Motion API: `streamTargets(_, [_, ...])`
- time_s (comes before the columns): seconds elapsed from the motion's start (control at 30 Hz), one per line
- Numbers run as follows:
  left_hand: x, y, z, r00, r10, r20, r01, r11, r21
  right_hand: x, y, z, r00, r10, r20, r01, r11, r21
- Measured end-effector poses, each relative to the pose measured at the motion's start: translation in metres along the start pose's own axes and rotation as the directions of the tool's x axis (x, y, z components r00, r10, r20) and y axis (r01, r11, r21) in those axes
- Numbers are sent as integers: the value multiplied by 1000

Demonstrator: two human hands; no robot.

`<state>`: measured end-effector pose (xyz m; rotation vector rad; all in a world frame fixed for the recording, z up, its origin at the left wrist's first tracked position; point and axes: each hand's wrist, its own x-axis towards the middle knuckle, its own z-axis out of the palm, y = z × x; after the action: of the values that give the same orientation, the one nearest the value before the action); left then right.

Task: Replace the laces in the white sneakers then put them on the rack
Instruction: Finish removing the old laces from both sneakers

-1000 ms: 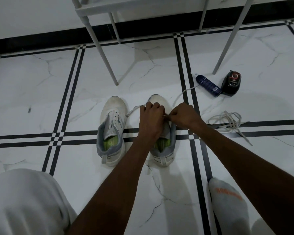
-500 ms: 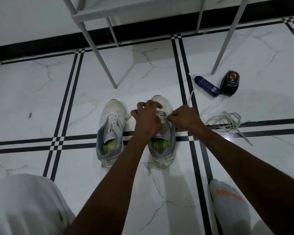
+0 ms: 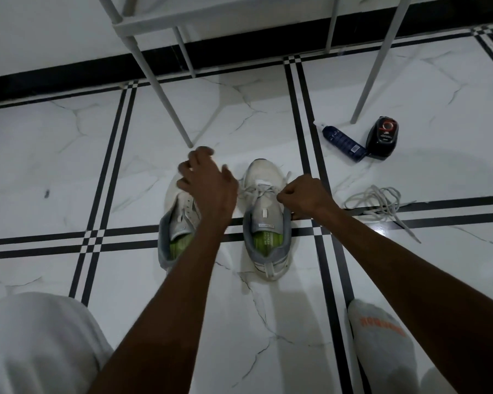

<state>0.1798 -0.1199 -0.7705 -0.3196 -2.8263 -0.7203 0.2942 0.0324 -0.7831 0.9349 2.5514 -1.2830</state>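
Two white sneakers with grey collars and green insoles stand side by side on the tiled floor. The right sneaker (image 3: 265,223) has a white lace (image 3: 254,191) threaded through its front eyelets. My right hand (image 3: 305,196) pinches that lace at the sneaker's right side. My left hand (image 3: 208,180) hovers over the toe of the left sneaker (image 3: 177,234), fingers spread and blurred, holding nothing. The left sneaker shows no lace. A loose pile of white laces (image 3: 379,201) lies on the floor to the right.
White rack legs (image 3: 165,100) stand just beyond the sneakers, with another leg (image 3: 373,72) at the right. A dark blue bottle (image 3: 343,143) and a black container (image 3: 382,137) lie behind the lace pile. My socked foot (image 3: 382,345) is at lower right, my knee (image 3: 34,342) at lower left.
My left hand has let go of the right sneaker's lace and moved left over the left sneaker's toe. My right hand stays on the lace.
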Motion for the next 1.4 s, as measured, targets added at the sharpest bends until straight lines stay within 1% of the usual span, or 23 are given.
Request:
streamTargets(0.07, [-19,12,14,929,279,245,-272,960,-62,2,0,1,1000,-5,4,5,1000,3])
streamTargets(0.13, [-32,12,29,804,411,429,-456,890,1,3,0,2,1000,-21,7,21,1000,0])
streamTargets(0.23, [-41,9,33,756,501,422,-575,816,62,2,1,4,999,-22,24,23,1000,-18])
streamTargets(0.27, [-41,10,32,790,510,341,-572,813,110,2,2,4,1000,-7,25,7,1000,2])
streamTargets(0.3, [-36,8,30,866,456,206,-491,854,170,2,3,4,999,17,28,-18,999,30])
streamTargets(0.33, [-26,3,23,949,313,29,-313,934,170,3,4,4,999,37,25,-38,998,40])
streamTargets(0.37, [-11,-1,12,995,75,-65,-68,993,97,3,3,4,999,44,15,-44,999,28])
streamTargets(0.4, [2,-8,3,984,-157,-88,157,988,-3,3,4,4,999,43,4,-43,999,7])
streamTargets(0.43, [11,-13,-3,953,-295,-65,293,955,-41,2,3,4,1000,31,-4,-31,999,-6])
streamTargets(0.47, [14,-16,-5,948,-316,-33,316,949,2,1,2,5,1000,23,-3,-23,1000,-7])
streamTargets(0.5, [10,-14,-7,967,-253,22,252,967,27,1,1,4,1000,13,0,-13,1000,-4])
streamTargets(0.57, [-10,-2,2,986,41,161,-32,997,-64,1,1,3,1000,-7,9,7,1000,-17])
streamTargets(0.63, [-36,10,18,888,297,350,-285,955,-86,3,1,3,1000,-18,17,18,1000,-24])
streamTargets(0.7, [-49,11,35,826,367,428,-414,910,17,4,0,4,1000,-18,13,18,999,-47])
streamTargets(0.77, [-51,12,38,843,356,403,-398,917,23,4,-1,6,1000,-8,10,8,999,-42])
streamTargets(0.83, [-46,9,34,916,296,272,-287,955,-73,4,0,7,1000,13,-3,-13,999,-34])
streamTargets(0.9, [-28,-3,20,999,23,30,-16,978,-208,5,1,6,999,46,-18,-47,997,-54])
streamTargets(0.93, [-17,-13,15,995,-93,-44,78,961,-264,6,2,6,998,59,-25,-61,996,-62])
streamTargets(0.97, [-8,-23,12,989,-133,-70,107,952,-286,5,3,6,998,60,-26,-62,996,-58])
streamTargets(1.13, [-32,-7,10,993,49,107,-4,924,-383,7,4,6,1000,5,-22,-6,997,-75])
streamTargets(1.23, [-60,-9,22,948,203,246,-109,931,-347,11,6,6,1000,-3,-5,2,993,-117])
streamTargets(1.33, [-60,-28,32,960,88,266,14,933,-360,5,11,2,995,5,-104,-19,992,-127])
streamTargets(1.4, [-58,-33,34,961,21,276,107,891,-441,0,8,2,970,-124,-210,70,967,-245])
